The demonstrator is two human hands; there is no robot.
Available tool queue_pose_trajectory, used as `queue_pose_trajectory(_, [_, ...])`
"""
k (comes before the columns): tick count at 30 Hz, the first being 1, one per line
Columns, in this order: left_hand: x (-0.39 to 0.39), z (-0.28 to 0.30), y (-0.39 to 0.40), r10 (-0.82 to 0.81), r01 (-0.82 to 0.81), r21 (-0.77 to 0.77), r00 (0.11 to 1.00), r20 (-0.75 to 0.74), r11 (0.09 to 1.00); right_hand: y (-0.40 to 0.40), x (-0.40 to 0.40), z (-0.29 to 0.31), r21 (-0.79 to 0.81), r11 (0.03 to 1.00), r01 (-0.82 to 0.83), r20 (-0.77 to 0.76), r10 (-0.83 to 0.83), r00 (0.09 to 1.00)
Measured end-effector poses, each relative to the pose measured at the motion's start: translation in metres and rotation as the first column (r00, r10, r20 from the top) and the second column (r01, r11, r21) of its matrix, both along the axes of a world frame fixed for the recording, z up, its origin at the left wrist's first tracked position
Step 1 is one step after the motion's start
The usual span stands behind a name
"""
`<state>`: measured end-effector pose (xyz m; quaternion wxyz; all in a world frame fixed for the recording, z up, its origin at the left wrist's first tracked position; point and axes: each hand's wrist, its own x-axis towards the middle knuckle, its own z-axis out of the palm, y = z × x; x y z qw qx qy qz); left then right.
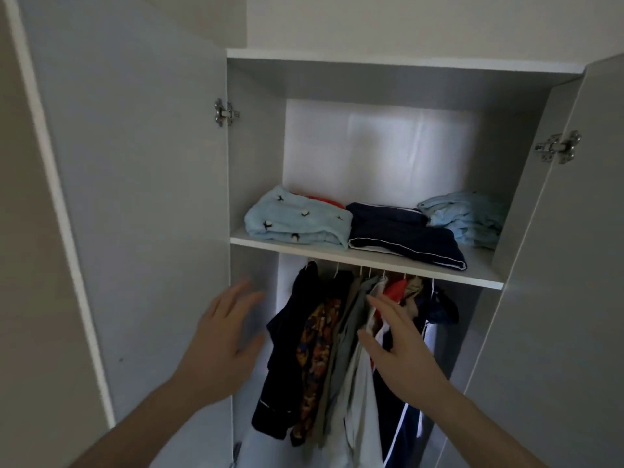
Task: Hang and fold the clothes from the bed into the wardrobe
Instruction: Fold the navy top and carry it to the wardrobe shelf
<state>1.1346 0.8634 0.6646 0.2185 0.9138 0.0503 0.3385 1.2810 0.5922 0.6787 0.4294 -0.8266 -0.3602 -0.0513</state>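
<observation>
Both hands up and empty at the wardrobe, left hand (221, 336) fingers spread, right hand (401, 346) flat by the hung shirts (332, 346); folded piles (297, 217) sit on the shelf (371, 260), looks nearly done, next I'd swing the doors (135, 197) closed

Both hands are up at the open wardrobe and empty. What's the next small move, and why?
Probably draw both hands back and turn for another garment: the left hand and right hand hold nothing, folded piles already sit on the shelf, and hung clothes fill the rail.
</observation>
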Motion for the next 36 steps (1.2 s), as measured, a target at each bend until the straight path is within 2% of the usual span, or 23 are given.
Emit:
queue_pose_trajectory(5, [-0.092,0.003,0.025,0.264,-0.260,-0.045,0.957,0.119,0.965,-0.001,-0.065,-0.011,-0.017,0.998,-0.066,-0.003,0.066,0.998])
queue_pose_trajectory(8, [-0.120,0.009,0.055,0.446,-0.419,-0.172,0.878,0.173,0.892,-0.002,-0.094,-0.014,-0.004,0.996,-0.085,0.005,0.085,0.996])
queue_pose_trajectory(10, [-0.127,0.016,0.076,0.532,-0.479,-0.291,0.834,0.143,0.828,-0.003,-0.108,-0.012,0.002,0.996,-0.084,-0.001,0.084,0.996])
queue_pose_trajectory(12, [-0.123,0.025,0.096,0.549,-0.493,-0.411,0.836,0.021,0.767,-0.006,-0.119,-0.010,0.004,0.997,-0.078,-0.007,0.078,0.997])
queue_pose_trajectory(14, [-0.115,0.033,0.112,0.497,-0.465,-0.504,0.864,-0.079,0.728,-0.009,-0.126,-0.009,0.003,0.997,-0.073,-0.009,0.073,0.997])
queue_pose_trajectory(17, [-0.103,0.039,0.126,0.429,-0.402,-0.524,0.900,-0.075,0.751,-0.014,-0.133,-0.006,0.016,0.998,-0.052,-0.008,0.053,0.999])
queue_pose_trajectory(20, [-0.100,0.039,0.132,0.442,-0.374,-0.569,0.897,-0.022,0.732,-0.015,-0.137,-0.005,0.039,0.999,-0.018,-0.004,0.018,1.000])
queue_pose_trajectory(23, [-0.099,0.034,0.135,0.432,-0.341,-0.536,0.900,0.050,0.773,-0.012,-0.140,-0.002,0.049,0.999,0.021,0.011,-0.021,1.000])
queue_pose_trajectory(29, [-0.093,0.034,0.123,0.391,-0.341,-0.314,0.913,0.112,0.886,-0.001,-0.145,0.003,0.086,0.989,0.123,0.031,-0.126,0.992])
queue_pose_trajectory(33, [-0.077,0.040,0.113,0.274,-0.253,-0.187,0.957,0.095,0.949,0.000,-0.147,0.010,0.137,0.968,0.211,0.050,-0.219,0.974])
queue_pose_trajectory(36, [-0.065,0.042,0.104,0.176,-0.162,-0.150,0.981,0.086,0.975,-0.007,-0.149,0.018,0.161,0.948,0.275,0.082,-0.291,0.953])
